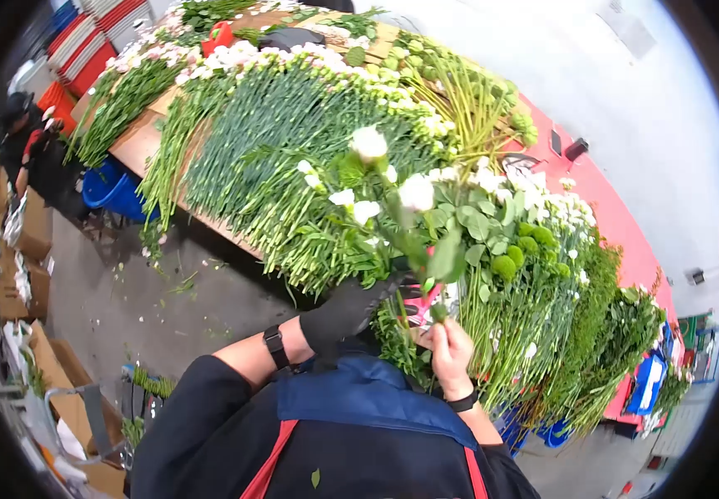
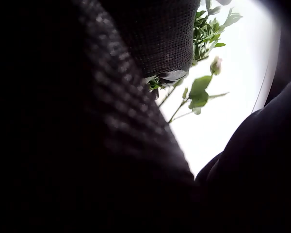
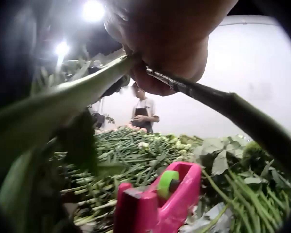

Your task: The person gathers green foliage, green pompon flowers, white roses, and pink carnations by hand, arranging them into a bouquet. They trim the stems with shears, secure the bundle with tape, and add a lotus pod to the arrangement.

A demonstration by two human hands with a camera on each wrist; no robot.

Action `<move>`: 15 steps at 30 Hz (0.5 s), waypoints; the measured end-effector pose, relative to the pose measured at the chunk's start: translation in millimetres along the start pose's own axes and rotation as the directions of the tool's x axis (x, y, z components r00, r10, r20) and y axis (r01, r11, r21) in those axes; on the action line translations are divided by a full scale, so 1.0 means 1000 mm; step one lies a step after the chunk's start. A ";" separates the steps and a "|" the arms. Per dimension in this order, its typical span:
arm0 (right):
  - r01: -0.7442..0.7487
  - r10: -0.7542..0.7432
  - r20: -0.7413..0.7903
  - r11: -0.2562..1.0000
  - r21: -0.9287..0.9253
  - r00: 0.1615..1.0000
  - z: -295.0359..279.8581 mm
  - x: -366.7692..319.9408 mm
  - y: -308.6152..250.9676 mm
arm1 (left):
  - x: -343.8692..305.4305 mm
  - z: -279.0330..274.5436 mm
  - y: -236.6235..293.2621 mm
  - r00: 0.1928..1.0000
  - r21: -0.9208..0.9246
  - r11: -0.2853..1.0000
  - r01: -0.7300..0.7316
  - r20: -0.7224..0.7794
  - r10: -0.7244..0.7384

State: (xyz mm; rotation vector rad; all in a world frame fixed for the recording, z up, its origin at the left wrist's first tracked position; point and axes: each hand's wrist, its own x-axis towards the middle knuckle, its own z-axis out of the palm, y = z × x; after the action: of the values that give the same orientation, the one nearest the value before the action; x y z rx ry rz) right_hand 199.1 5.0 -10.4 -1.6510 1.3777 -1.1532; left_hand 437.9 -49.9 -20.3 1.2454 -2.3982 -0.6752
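Note:
My left hand (image 1: 339, 314), in a black glove, grips the stems of a loose bunch with white roses (image 1: 369, 143), smaller white blooms (image 1: 364, 211) and leafy greenery. Its dark fabric fills most of the left wrist view, where a pale pink bud (image 2: 216, 65) and a green leaf (image 2: 199, 92) show beyond. Close by on the right, my bare right hand (image 1: 453, 353) pinches a green stem (image 3: 97, 85) between thumb and finger. A darker stem (image 3: 242, 109) runs from the same pinch. Just past the hands stands a pink tape dispenser (image 3: 179, 199) with a green roll.
Long rows of cut stems (image 1: 260, 141) cover the table ahead. Green button flowers (image 1: 505, 266) and leafy bundles (image 1: 600, 308) lie to the right. A blue bucket (image 1: 114, 190) and a person in dark clothes (image 1: 23, 137) are at left. Cardboard boxes (image 1: 39, 287) stand on the floor.

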 end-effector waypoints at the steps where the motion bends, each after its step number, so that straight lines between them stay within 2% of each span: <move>1: 0.020 -0.019 0.041 1.000 -0.019 0.999 0.005 -0.002 0.002 | 0.001 0.023 -0.011 0.982 -0.106 0.991 -0.087 -0.177 0.067; 2: 0.000 0.000 0.058 1.000 -0.003 0.998 0.009 -0.002 -0.004 | 0.002 0.046 -0.022 0.929 -0.175 0.964 -0.202 -0.347 0.132; 3: 0.008 -0.007 0.060 1.000 -0.011 0.998 0.010 -0.001 -0.003 | 0.013 0.041 -0.007 0.892 -0.521 0.821 -0.235 -0.450 -0.030; 5: 0.025 -0.024 0.061 1.000 -0.013 0.998 0.009 0.003 0.000 | 0.021 0.020 0.012 0.929 -0.814 0.580 -0.028 -0.235 -0.285; 6: 0.034 -0.033 0.061 0.999 -0.008 0.998 0.007 0.006 0.002 | 0.016 0.008 0.015 0.931 -0.778 0.577 0.249 0.029 -0.364; 8: 0.087 -0.087 0.041 0.996 -0.003 0.995 0.006 0.014 0.004 | 0.012 0.003 0.017 0.851 -0.710 0.505 0.492 0.269 -0.451; 9: 0.130 -0.130 0.020 0.991 -0.006 0.991 0.008 0.024 0.001 | 0.013 0.005 0.019 0.851 -0.749 0.463 0.475 0.257 -0.458; 10: 0.172 -0.172 -0.004 0.985 -0.010 0.985 0.009 0.034 -0.003 | 0.011 0.009 0.015 0.908 -0.691 0.608 0.391 0.180 -0.380; 12: 0.088 -0.089 0.022 0.996 0.032 0.996 0.017 0.047 -0.012 | 0.007 0.015 0.005 0.978 -0.509 0.840 0.186 0.017 -0.206; 13: 0.050 -0.051 0.051 0.999 0.021 0.997 0.020 0.053 -0.015 | 0.005 0.026 0.001 0.981 -0.521 0.853 0.031 -0.147 -0.126; 15: 0.016 -0.016 0.084 1.000 0.001 0.996 0.030 0.065 -0.035 | 0.000 0.040 -0.011 0.943 -0.612 0.739 0.281 0.036 -0.330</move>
State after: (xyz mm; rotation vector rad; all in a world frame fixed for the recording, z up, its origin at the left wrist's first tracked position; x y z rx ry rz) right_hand 242.6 -52.4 23.7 -1.6935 1.3134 -1.0804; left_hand 424.5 -45.4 -59.6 1.3298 -1.6833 -1.3479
